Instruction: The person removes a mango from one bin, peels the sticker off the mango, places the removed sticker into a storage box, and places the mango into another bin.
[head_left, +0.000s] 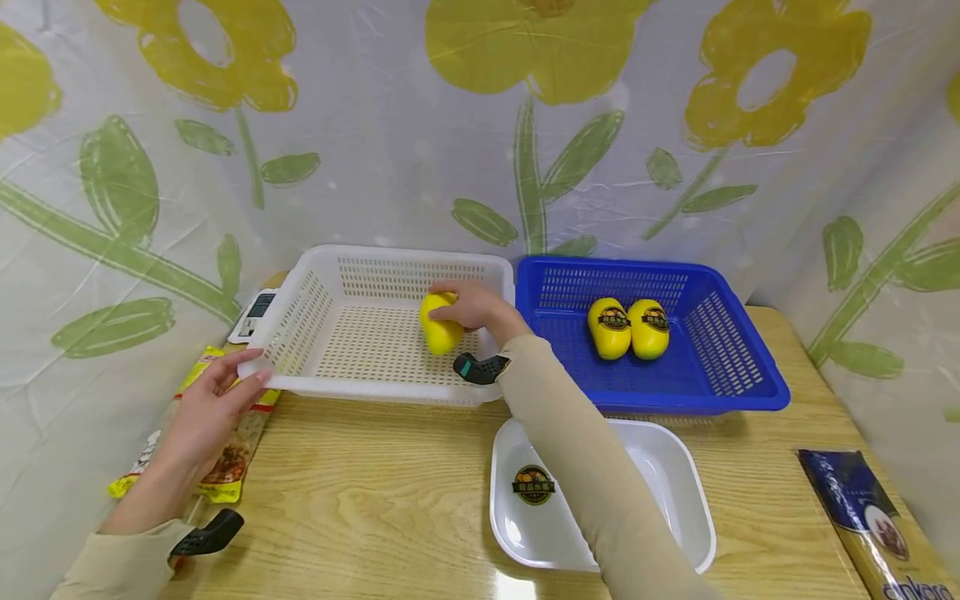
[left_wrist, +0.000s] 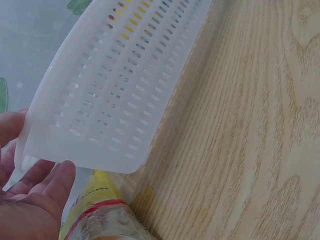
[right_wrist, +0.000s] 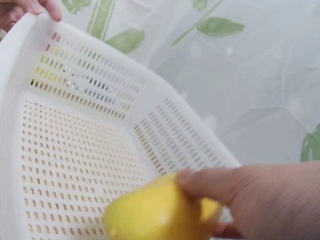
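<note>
Both hands are seen at the white perforated plastic basket (head_left: pixel 337 333), which stands on the pale wooden table (head_left: pixel 375 500). The right hand (head_left: pixel 472 307) is reached down into that basket, and its fingers are curled over the top of a yellow plastic pepper (head_left: pixel 438 329), which is gripped just above the basket floor, towards the right wall. In the right wrist view the thumb (right_wrist: pixel 210 185) is pressed against the yellow skin. The left hand (head_left: pixel 206 412) is held at the basket's near left corner; its fingers are relaxed and nearly straight, and the fingertips (head_left: pixel 251 367) are laid against the rim, with nothing enclosed.

A blue perforated plastic basket (head_left: pixel 742 367) is set just beside the white one, on its right, and two more yellow peppers with dark round labels (head_left: pixel 628 327) are lying in it, touching each other. A white shallow plastic tray (head_left: pixel 675 483) bearing a dark round sticker is placed in front of the baskets, partly covered by the right sleeve. A yellow printed food packet (head_left: pixel 225 467) is lying under the left hand, and a dark blue pasta packet (head_left: pixel 870 517) is lying at the table's right edge.
</note>
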